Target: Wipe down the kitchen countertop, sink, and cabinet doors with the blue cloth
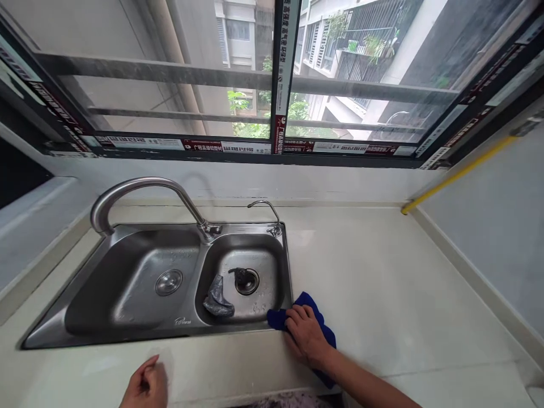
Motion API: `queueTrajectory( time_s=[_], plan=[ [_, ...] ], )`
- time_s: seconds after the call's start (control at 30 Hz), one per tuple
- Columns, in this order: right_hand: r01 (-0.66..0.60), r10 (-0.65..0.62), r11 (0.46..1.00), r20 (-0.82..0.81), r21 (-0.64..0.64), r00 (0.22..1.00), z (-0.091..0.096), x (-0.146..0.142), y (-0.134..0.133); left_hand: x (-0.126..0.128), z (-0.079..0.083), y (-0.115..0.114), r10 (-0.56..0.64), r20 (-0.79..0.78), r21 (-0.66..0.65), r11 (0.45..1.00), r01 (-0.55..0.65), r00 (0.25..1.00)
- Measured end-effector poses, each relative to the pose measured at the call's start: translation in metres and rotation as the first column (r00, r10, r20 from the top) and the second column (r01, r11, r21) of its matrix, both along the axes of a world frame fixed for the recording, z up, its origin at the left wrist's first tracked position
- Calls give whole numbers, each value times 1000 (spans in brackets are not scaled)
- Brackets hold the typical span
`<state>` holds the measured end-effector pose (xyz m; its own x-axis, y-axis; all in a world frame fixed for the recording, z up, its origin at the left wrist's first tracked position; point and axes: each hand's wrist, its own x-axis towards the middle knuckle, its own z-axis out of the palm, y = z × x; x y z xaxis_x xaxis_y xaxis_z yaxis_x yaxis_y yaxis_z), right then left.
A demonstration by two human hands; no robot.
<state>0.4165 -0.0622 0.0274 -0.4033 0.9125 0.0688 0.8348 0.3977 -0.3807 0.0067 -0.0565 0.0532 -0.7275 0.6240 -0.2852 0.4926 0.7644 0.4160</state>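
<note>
Your right hand (306,334) lies palm-down on a blue cloth (305,313), fingers spread and pressing it flat rather than curled around it; the cloth sits on the pale countertop (382,283) at the front right corner of the steel double sink (140,331), its left edge touching the sink rim. Part of the cloth shows again beneath your forearm, toward the counter's front edge. Your left hand (147,385) hovers low over the front strip of counter, well apart from the cloth, fingers loosely curled with the thumb raised, holding nothing. In the smaller right basin a crumpled grey rag (217,299) lies against the left wall, just beside a dark drain strainer (245,280); water droplets dot the basin floor. The larger left basin has a closed metal drain plug (169,282). A curved main faucet (140,192) arcs out over the left basin, and a thin secondary tap (266,211) stands at the back rim. A yellow pipe (459,173) runs along the right wall. Behind the counter, a barred window (272,85) faces neighbouring buildings.
</note>
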Motion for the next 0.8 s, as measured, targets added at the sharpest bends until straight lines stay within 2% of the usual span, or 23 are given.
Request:
queueTrajectory(
  time_s=[0.07,0.13,0.4,0.6,0.8],
  plan=[
    [-38,39,999,38,-20,999,-1,-11,0,-1,-4,-2,13,-16,-31,999,-14,1000],
    [-69,71,997,67,-37,995,0,-25,0,0,-5,-3,12,-37,-8,1000,-13,999],
    [-169,172,983,32,-77,985,3,-90,8,11,6,-4,86,-12,-6,996,-86,996],
    [-268,272,959,35,-94,962,-3,-123,15,4,-4,-10,89,2,11,996,-89,996],
    [-373,369,928,83,29,926,-12,-158,16,-1,-21,-23,56,22,131,990,-58,998]
  ],
)
